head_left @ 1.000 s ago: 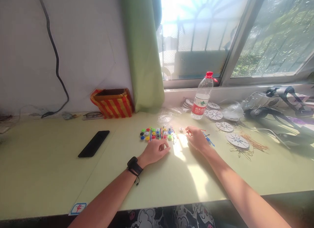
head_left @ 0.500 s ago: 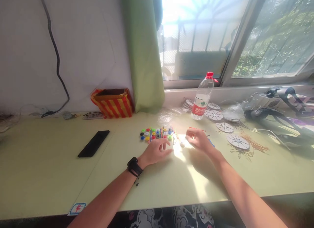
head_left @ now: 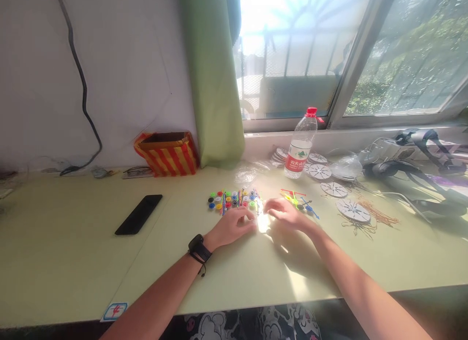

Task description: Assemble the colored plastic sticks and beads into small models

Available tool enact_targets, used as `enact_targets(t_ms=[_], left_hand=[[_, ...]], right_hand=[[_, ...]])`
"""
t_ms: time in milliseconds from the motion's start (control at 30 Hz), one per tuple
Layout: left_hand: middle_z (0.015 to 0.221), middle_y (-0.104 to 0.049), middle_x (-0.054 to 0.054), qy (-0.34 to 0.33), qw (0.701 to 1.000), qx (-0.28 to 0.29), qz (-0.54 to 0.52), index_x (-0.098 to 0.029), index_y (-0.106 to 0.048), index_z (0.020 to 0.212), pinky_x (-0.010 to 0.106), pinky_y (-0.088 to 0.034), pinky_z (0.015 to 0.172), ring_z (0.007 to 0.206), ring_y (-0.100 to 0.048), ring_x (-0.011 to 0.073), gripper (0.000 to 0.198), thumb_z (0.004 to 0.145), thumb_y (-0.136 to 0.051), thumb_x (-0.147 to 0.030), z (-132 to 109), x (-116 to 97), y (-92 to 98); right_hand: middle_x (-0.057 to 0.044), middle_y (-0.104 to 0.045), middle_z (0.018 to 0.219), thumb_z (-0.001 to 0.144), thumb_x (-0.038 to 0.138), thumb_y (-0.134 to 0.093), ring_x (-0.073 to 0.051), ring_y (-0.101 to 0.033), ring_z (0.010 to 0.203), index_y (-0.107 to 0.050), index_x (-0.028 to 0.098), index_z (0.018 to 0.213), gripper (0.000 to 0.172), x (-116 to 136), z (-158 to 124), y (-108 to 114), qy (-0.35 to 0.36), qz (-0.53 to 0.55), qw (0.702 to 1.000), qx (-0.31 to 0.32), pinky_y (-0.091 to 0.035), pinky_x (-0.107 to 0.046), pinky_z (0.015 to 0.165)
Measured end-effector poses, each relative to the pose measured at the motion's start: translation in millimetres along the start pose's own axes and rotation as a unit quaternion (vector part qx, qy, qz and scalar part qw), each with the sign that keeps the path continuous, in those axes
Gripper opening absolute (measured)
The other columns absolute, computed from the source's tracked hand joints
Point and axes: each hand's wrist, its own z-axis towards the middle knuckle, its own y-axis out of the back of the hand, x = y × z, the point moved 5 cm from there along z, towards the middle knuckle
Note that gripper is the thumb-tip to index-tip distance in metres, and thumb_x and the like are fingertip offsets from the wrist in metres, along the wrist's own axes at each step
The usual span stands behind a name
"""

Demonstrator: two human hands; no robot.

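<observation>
My left hand (head_left: 233, 226), with a black watch (head_left: 198, 248) on the wrist, rests on the pale green table (head_left: 234, 262), fingers curled loosely just below a cluster of small coloured plastic pieces (head_left: 234, 200). My right hand (head_left: 287, 217) lies close beside it, fingers bent toward the left hand over a sunlit patch. Glare hides what, if anything, the fingertips hold. Thin coloured sticks (head_left: 298, 199) lie just beyond the right hand.
A black phone (head_left: 139, 214) lies to the left. A red-and-yellow striped box (head_left: 167, 153) stands by the green curtain (head_left: 215, 86). A red-capped water bottle (head_left: 300, 144), white slotted discs (head_left: 338, 194) and a headset with straps (head_left: 409, 157) sit at the right.
My right hand has moved left from the coloured sticks to meet the left hand, uncovering the sticks. The left hand has barely shifted.
</observation>
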Motion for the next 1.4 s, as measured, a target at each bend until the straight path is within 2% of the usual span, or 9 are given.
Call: enact_targets(t_ms=[167,333,467,567,733,933,1100,1233,1400], left_hand=[[0.095,-0.070,0.004,0.020,0.999,-0.014,-0.046,-0.018,-0.071,0.093,0.024,-0.044,0.064,0.074,-0.057,0.0144,0.020,0.089,-0.070,-0.037,1,6,-1.1],[0.092,-0.067,0.003,0.041,0.988,-0.045,-0.143,-0.017,-0.068,0.098,0.024,-0.051,0.066,0.074,-0.061,0.0132,0.029,0.083,-0.078,-0.039,3,15,-3.1],[0.091,-0.071,0.006,0.062,0.976,-0.035,-0.207,-0.014,-0.070,0.105,0.029,-0.057,0.073,0.077,-0.067,0.0161,0.034,0.085,-0.077,-0.040,5,21,-6.9],[0.099,-0.074,0.010,0.056,0.972,-0.034,-0.226,-0.013,-0.073,0.105,0.034,-0.061,0.083,0.089,-0.072,0.0212,0.035,0.083,-0.080,-0.039,5,21,-8.6],[0.106,-0.076,0.011,0.046,0.969,-0.025,-0.240,-0.014,-0.076,0.113,0.037,-0.061,0.092,0.098,-0.074,0.0237,0.038,0.084,-0.081,-0.037,5,17,-9.5],[0.105,-0.075,0.012,0.065,0.962,-0.041,-0.263,-0.012,-0.077,0.110,0.036,-0.065,0.080,0.084,-0.076,0.0219,0.038,0.088,-0.076,-0.043,5,18,-7.8],[0.104,-0.075,0.011,0.072,0.961,-0.061,-0.261,-0.013,-0.077,0.110,0.036,-0.065,0.080,0.081,-0.076,0.0212,0.038,0.087,-0.076,-0.044,6,23,-5.1],[0.104,-0.076,0.011,0.083,0.956,-0.059,-0.273,-0.014,-0.078,0.110,0.036,-0.065,0.081,0.083,-0.076,0.0220,0.039,0.084,-0.080,-0.042,7,27,-5.2],[0.099,-0.078,0.012,0.091,0.957,-0.047,-0.273,-0.014,-0.077,0.114,0.035,-0.064,0.081,0.087,-0.077,0.0240,0.042,0.084,-0.080,-0.043,6,27,-6.1]], right_hand=[[-0.001,-0.059,0.081,0.098,0.039,-0.049,-0.018,-0.054,0.074,-0.065,0.022,0.095,0.023,6,-7,1,-0.028,0.054,0.998,0.000,-0.047,-0.032,0.070],[0.003,-0.049,0.076,0.099,0.049,-0.052,-0.016,-0.044,0.065,-0.058,0.026,0.110,0.026,14,-12,-14,-0.061,0.160,0.984,0.042,-0.043,-0.031,0.064],[0.000,-0.059,0.084,0.095,0.049,-0.061,-0.019,-0.054,0.076,-0.052,0.027,0.115,0.031,24,-11,-27,-0.054,0.206,0.972,0.095,-0.046,-0.033,0.071],[-0.002,-0.065,0.091,0.092,0.049,-0.065,-0.021,-0.059,0.083,-0.052,0.027,0.111,0.032,27,-9,-32,-0.053,0.213,0.970,0.101,-0.047,-0.035,0.074],[-0.001,-0.065,0.082,0.092,0.052,-0.065,-0.021,-0.059,0.077,-0.055,0.027,0.103,0.029,22,-7,-32,-0.058,0.205,0.974,0.071,-0.046,-0.034,0.070],[0.000,-0.060,0.074,0.090,0.054,-0.066,-0.021,-0.055,0.070,-0.057,0.026,0.103,0.032,13,-5,-30,-0.064,0.151,0.986,0.028,-0.043,-0.033,0.063],[-0.005,-0.065,0.090,0.090,0.055,-0.063,-0.024,-0.061,0.085,-0.062,0.025,0.092,0.030,11,-3,-25,-0.065,0.124,0.990,-0.016,-0.050,-0.039,0.077],[-0.004,-0.062,0.078,0.088,0.052,-0.065,-0.022,-0.060,0.072,-0.065,0.025,0.088,0.027,12,-3,-24,-0.081,0.129,0.988,-0.008,-0.051,-0.039,0.071],[-0.004,-0.066,0.073,0.084,0.047,-0.071,-0.025,-0.066,0.076,-0.068,0.028,0.086,0.019,15,-4,-23,-0.084,0.166,0.983,-0.008,-0.054,-0.046,0.081]])
